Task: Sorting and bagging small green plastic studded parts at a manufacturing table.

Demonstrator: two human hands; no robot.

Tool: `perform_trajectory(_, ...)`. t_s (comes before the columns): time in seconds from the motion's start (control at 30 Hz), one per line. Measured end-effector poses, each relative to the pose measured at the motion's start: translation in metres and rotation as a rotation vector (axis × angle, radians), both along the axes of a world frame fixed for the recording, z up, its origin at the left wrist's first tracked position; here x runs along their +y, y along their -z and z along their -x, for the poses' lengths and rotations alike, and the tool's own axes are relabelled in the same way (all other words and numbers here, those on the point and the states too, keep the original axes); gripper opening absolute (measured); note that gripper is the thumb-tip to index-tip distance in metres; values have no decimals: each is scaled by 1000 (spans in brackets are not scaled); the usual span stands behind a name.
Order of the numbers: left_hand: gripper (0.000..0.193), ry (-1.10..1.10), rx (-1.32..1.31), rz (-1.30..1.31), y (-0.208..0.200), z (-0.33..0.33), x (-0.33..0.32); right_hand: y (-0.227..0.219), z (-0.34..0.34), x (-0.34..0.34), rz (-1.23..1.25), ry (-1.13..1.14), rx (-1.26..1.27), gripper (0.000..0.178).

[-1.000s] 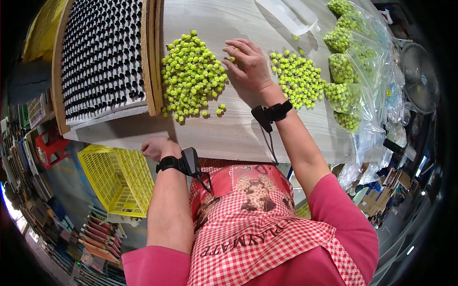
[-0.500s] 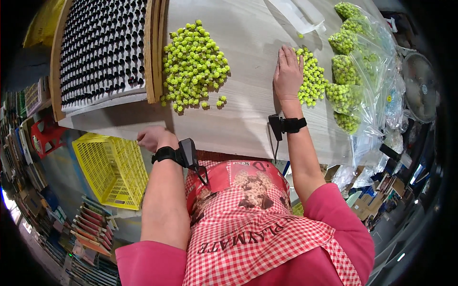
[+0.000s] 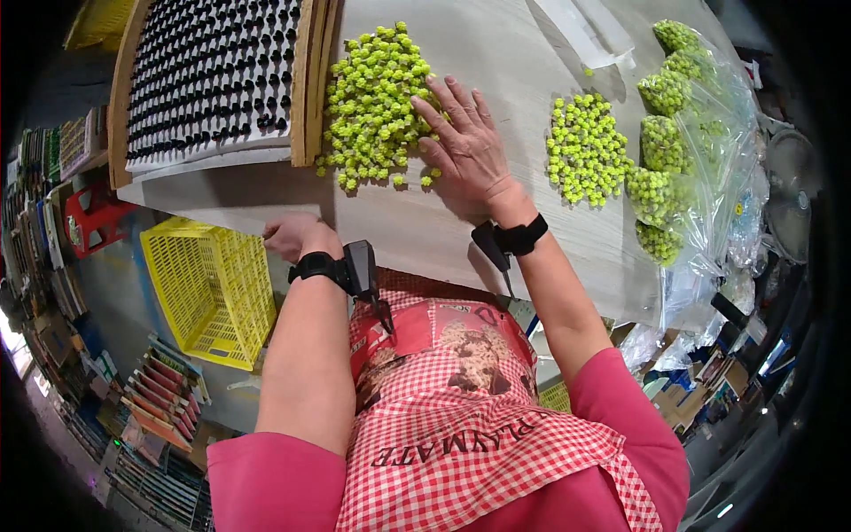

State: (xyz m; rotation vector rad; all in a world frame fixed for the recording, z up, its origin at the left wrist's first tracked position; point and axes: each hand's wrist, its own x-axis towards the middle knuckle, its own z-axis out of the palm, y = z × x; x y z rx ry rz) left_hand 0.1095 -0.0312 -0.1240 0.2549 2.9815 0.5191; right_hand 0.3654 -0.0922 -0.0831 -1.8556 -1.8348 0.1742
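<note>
My right hand (image 3: 468,152) lies over the table with its fingers spread, their tips at the right edge of a large pile of small yellow-green knobbly pieces (image 3: 372,102). To the right of it is a smaller, flatter patch of the same pieces (image 3: 585,149). My left hand (image 3: 300,236) is at the table's near edge, below the large pile, with its fingers curled in. Whatever it may hold is hidden. Each wrist wears a black strap with a dark box.
A wood-framed tray (image 3: 213,80) with rows of black pegs stands at the left. Clear bags (image 3: 665,142) of green pieces line the right side. A white translucent container (image 3: 589,31) lies at the back. A yellow crate (image 3: 213,293) sits below the table's left edge.
My right hand has moved left from the small patch to the edge of the large pile, its fingers spreading. The patch now shows whole. My left hand has stayed near the table edge.
</note>
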Motion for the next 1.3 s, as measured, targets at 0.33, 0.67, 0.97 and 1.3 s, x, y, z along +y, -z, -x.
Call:
perform_trajectory(0.33,43,-66,-76,-9,-15,2,1,-10,-38,-36,-120,94,242,60)
perform_trajectory(0.67,35,-43,60,1,0,1,-4,-6,-42,-64,49,158,41,47)
perform_trajectory(0.97,41,71,-356,-178,-21,-1,-15,21,-52,-69,-72,125,2,47)
perform_trajectory(1.3,35,969,-708,-117,85,192,-262,11,-3,-92,-178,64,337,37)
